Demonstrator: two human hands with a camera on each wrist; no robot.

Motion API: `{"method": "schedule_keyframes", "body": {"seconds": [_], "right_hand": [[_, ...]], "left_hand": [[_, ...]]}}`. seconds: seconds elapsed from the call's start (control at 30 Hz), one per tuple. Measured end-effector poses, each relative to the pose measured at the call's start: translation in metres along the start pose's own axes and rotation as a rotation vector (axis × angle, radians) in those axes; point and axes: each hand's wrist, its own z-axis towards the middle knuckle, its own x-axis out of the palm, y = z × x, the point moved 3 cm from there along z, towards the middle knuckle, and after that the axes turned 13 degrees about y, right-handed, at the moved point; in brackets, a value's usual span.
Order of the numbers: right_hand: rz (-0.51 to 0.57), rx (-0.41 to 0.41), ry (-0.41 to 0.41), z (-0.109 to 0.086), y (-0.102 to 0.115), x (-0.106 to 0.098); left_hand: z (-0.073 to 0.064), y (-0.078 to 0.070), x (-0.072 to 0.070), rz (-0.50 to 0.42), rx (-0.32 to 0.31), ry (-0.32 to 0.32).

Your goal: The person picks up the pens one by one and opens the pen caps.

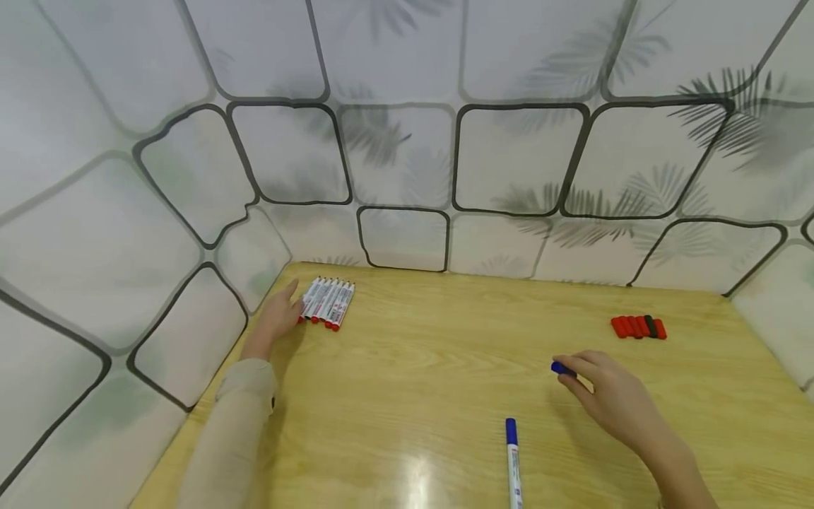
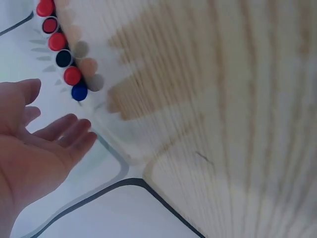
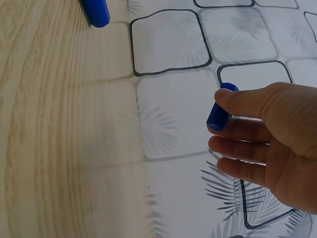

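My left hand (image 1: 278, 314) is at the left end of a row of white markers (image 1: 328, 302) that lie side by side on the table. In the left wrist view its fingers are loosely extended and hold nothing; the marker ends (image 2: 72, 75) nearby are red, black and blue. My right hand (image 1: 617, 399) pinches a blue marker cap (image 3: 218, 115) between thumb and fingers, above the table. To the left of that hand lies a white marker (image 1: 514, 463) with a blue cap on its far end; the frame cuts off its near end.
A tight row of red caps (image 1: 629, 326) with a black cap (image 1: 650, 326) among them lies at the right of the wooden table (image 1: 439, 360). Patterned white walls (image 1: 403, 237) rise at the back and both sides.
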Motion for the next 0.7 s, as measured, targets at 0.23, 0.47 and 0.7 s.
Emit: {"method": "schedule_keyframes", "body": {"seconds": [0.23,0.47,0.7], "right_hand": [[0.017,0.030,0.035,0.000,-0.006,0.000],[0.075,0.075,0.103,0.003,-0.012,-0.002],[0.118,0.130,0.168,-0.004,-0.021,-0.001]], "left_hand": [[-0.017,-0.017,-0.003,0.109,-0.052,0.090],[-0.041,-0.052,-0.005,0.158,-0.038,0.069],[-0.055,-0.081,0.015,0.138,-0.018,0.074]]}}
